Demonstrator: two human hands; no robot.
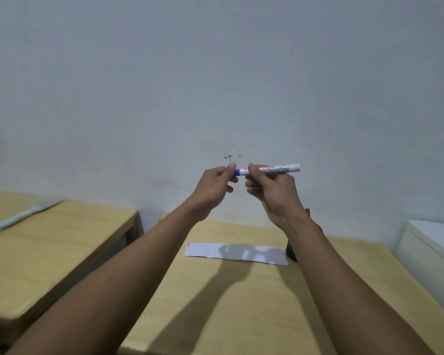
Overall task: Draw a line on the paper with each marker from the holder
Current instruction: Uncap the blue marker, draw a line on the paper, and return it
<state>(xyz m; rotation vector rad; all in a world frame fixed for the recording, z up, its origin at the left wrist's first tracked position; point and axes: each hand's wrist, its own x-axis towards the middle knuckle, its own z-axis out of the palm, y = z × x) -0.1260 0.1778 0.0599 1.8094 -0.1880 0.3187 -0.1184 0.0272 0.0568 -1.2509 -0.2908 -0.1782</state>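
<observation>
I hold a white whiteboard marker (277, 169) with a blue cap level in the air in front of the wall. My right hand (272, 193) grips its white barrel. My left hand (215, 187) pinches the blue cap (241, 171) at its left end. Below, a strip of white paper (236, 253) lies on the wooden table (241, 303), with short red and blue marks at its left end. A dark holder (291, 251) stands at the paper's right end, mostly hidden behind my right forearm. A red marker tip (307, 211) shows above my right wrist.
A second wooden table (49, 252) stands to the left, separated by a gap, with a light blue pen-like object (26, 214) on it. A white box or cabinet (431, 247) sits at the right edge. A plain wall rises behind.
</observation>
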